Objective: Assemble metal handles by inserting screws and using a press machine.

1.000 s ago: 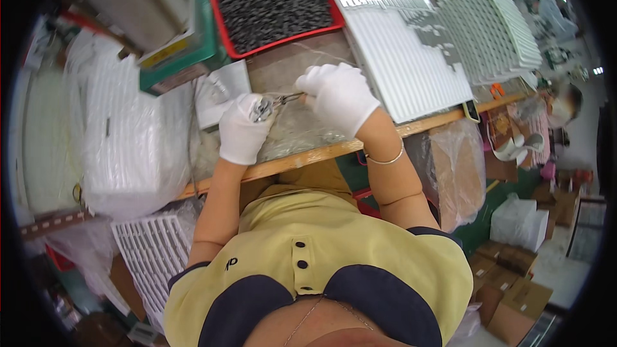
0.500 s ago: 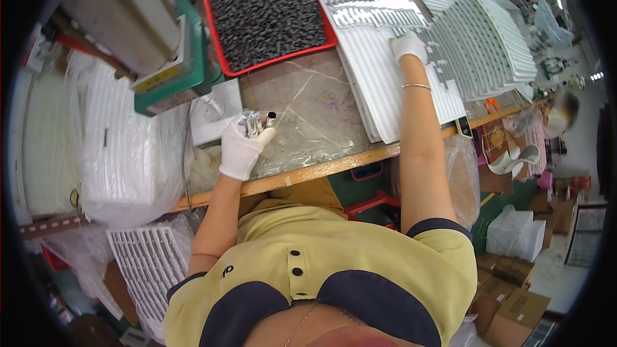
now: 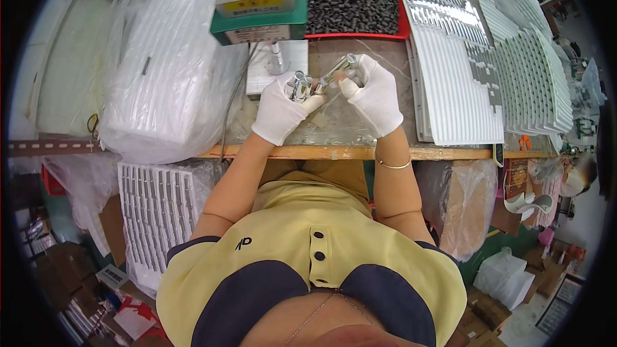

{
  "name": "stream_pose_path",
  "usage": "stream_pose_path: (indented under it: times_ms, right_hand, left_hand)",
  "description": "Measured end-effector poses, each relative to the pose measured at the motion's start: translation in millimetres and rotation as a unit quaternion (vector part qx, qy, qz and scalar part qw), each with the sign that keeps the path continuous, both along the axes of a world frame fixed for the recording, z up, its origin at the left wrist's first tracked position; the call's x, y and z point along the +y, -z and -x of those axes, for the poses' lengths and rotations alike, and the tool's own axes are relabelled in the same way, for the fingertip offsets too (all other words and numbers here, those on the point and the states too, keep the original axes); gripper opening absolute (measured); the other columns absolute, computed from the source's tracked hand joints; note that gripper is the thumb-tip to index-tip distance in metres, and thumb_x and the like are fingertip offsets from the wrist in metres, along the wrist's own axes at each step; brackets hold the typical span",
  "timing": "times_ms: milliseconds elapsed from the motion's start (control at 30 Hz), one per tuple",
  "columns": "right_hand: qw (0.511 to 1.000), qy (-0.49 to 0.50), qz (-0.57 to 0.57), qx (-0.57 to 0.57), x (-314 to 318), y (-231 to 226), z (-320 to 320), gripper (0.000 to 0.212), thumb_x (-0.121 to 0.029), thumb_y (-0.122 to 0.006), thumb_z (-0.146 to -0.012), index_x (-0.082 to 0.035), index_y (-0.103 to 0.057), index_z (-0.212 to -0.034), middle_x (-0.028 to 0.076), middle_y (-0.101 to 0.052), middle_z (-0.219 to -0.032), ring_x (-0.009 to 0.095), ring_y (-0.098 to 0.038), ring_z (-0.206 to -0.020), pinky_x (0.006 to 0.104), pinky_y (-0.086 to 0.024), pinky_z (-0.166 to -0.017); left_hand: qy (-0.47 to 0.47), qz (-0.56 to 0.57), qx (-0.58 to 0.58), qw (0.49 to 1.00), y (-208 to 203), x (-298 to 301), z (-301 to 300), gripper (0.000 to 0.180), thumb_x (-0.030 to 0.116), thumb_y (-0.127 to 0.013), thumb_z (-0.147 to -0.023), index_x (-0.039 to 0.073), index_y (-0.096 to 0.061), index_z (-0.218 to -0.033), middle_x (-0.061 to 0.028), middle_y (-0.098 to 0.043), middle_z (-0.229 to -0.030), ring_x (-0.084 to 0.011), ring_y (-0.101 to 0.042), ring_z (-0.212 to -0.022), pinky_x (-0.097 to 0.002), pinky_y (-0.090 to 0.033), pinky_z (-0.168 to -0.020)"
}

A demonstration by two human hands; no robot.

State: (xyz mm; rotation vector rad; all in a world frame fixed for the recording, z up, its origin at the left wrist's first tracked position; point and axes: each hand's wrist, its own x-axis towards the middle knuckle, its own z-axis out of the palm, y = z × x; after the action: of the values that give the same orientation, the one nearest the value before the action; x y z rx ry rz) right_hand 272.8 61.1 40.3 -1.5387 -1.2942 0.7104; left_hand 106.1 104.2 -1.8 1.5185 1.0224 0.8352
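My left hand (image 3: 281, 112), in a white glove with bare fingertips, is closed around several short chrome tubes (image 3: 298, 83). Close beside it, my right hand (image 3: 379, 99), gloved alike, has its fingers curled around shiny chrome tubes (image 3: 350, 60); how many is hidden. The fingertips of both hands nearly meet above the table (image 3: 321, 130). Just beyond the left hand, a metal post (image 3: 277, 61) rises from a pale base plate (image 3: 297, 51) beneath a green and grey press (image 3: 257, 24).
A red tray (image 3: 403, 26) full of small black plastic pieces lies behind my hands. To the right are ribbed white trays (image 3: 443, 99) partly filled with chrome tubes, and more stacked trays (image 3: 536, 83). Plastic-wrapped stacks (image 3: 160, 83) stand at left. A wooden strip (image 3: 308, 152) edges the table.
My right hand has come back from the white tray to beside my left hand, with chrome tubes now showing in it. The left hand still holds its tubes. The view has shifted.
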Motion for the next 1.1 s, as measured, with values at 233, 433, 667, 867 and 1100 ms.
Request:
stream_pose_path:
  times_ms: [233,433,667,867,1100]
  right_hand:
    - [0.993,-0.068,-0.016,-0.095,10,10,30,0.022,-0.014,-0.073,-0.076,-0.005,-0.063,-0.092,0.012,-0.067,-0.081,0.019,-0.065,-0.071,0.0283,-0.051,-0.066]
    - [0.987,-0.111,0.025,0.115,17,49,38,0.023,-0.016,-0.075,-0.075,-0.002,-0.063,-0.089,0.008,-0.065,-0.077,0.011,-0.062,-0.071,0.0261,-0.051,-0.068]
    - [0.992,-0.038,0.046,-0.116,75,50,47,0.021,-0.021,-0.069,-0.076,-0.005,-0.063,-0.088,0.014,-0.068,-0.083,0.028,-0.066,-0.078,0.0344,-0.051,-0.07]
    - [0.972,-0.062,0.065,-0.218,90,49,57,0.026,-0.025,-0.065,-0.077,-0.007,-0.065,-0.096,0.014,-0.068,-0.087,0.031,-0.065,-0.084,0.0375,-0.051,-0.075]
    - [0.962,-0.083,0.088,-0.243,74,39,57,0.055,-0.036,-0.071,-0.074,-0.008,-0.057,-0.119,0.016,-0.066,-0.104,0.029,-0.064,-0.094,0.0374,-0.05,-0.08]
  left_hand:
    - [-0.045,-0.061,-0.041,0.996,15,-4,17,0.025,0.011,-0.078,-0.07,0.003,-0.064,-0.09,-0.0004,-0.066,-0.079,-0.0063,-0.056,-0.068,-0.0231,-0.048,-0.064]
    - [-0.058,-0.04,0.011,0.997,18,6,32,0.035,0.014,-0.082,-0.067,0.003,-0.062,-0.093,-0.0026,-0.066,-0.083,-0.0076,-0.059,-0.072,-0.0237,-0.048,-0.066]
    - [-0.089,-0.171,0.156,0.969,33,84,46,0.039,0.019,-0.073,-0.072,-0.001,-0.059,-0.103,-0.0132,-0.067,-0.096,-0.02,-0.064,-0.079,-0.0329,-0.049,-0.069]
    - [-0.069,-0.074,0.197,0.975,11,80,50,0.035,0.013,-0.071,-0.073,0.001,-0.058,-0.103,-0.0096,-0.066,-0.09,-0.0188,-0.063,-0.077,-0.0309,-0.049,-0.071]
    - [-0.097,0.005,-0.028,0.995,1,39,75,0.033,0.004,-0.075,-0.069,0.002,-0.056,-0.096,-0.001,-0.061,-0.079,-0.0082,-0.056,-0.073,-0.0232,-0.047,-0.067]
